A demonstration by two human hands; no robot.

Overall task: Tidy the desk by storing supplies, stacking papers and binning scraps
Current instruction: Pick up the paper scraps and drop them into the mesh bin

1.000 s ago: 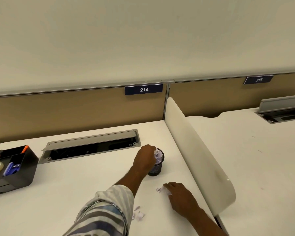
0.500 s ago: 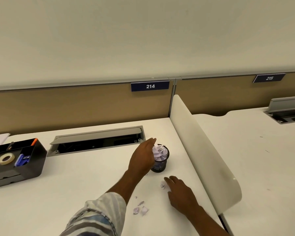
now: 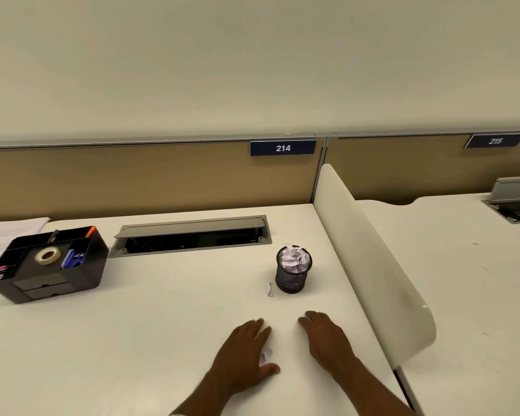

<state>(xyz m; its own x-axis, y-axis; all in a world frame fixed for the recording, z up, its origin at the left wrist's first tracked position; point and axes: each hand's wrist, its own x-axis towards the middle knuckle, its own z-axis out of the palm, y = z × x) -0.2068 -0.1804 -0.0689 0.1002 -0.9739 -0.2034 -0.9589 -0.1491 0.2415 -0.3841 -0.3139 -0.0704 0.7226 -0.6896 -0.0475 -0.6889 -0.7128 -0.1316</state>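
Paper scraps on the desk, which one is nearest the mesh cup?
The scrap lying just left of the mesh cup; the other scrap is under the left hand.

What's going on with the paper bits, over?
Left hand flat over scraps, right hand empty on desk. Mesh cup full; one scrap beside it. Nothing blocking.

Even, soft overhead light fills the frame, bright without glare. The white desk shows only faint, diffuse shadows beneath both hands and beside the mesh cup. Wide-angle distortion bows the partition rail toward the edges. Detail looks slightly soft throughout, softest at the lower corners.
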